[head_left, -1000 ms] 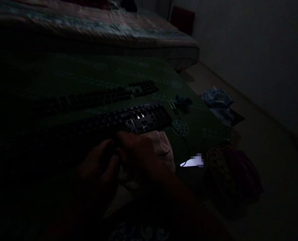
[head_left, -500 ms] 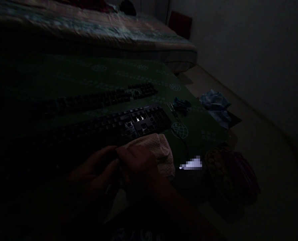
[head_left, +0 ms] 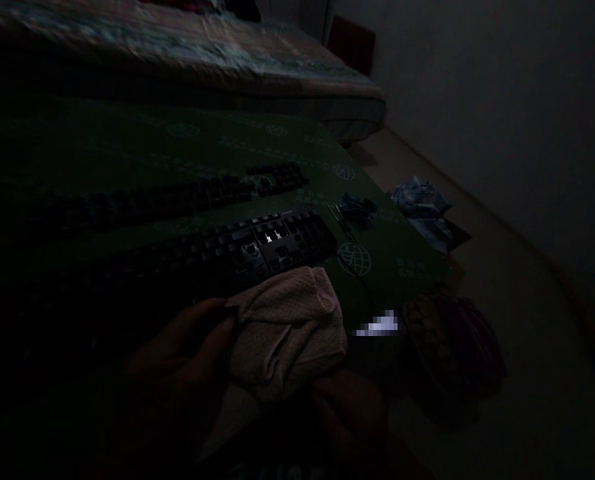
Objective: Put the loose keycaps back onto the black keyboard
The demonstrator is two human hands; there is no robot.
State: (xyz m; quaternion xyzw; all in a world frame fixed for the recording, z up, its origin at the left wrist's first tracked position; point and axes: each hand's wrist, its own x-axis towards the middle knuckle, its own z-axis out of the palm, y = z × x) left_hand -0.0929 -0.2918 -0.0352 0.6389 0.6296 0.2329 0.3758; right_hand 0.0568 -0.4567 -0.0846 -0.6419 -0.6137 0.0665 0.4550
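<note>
The scene is very dark. A pale cloth lies bunched between my hands, just in front of a black keyboard that has some keycaps off near its right end. My left hand has its fingers curled against the cloth's left edge. My right hand sits under the cloth's lower right side, mostly covered by it, so its fingers do not show. A row of loose black keycaps lies behind the keyboard on a green mat.
A small tool and a dark bundle lie right of the keyboard. A lit phone screen sits at the mat's near right edge. A patterned round object and a blue cloth lie on the floor. A bed stands behind.
My right hand has dropped from on top of the cloth to beneath it, so the cloth now shows on top. The view has shifted slightly left.
</note>
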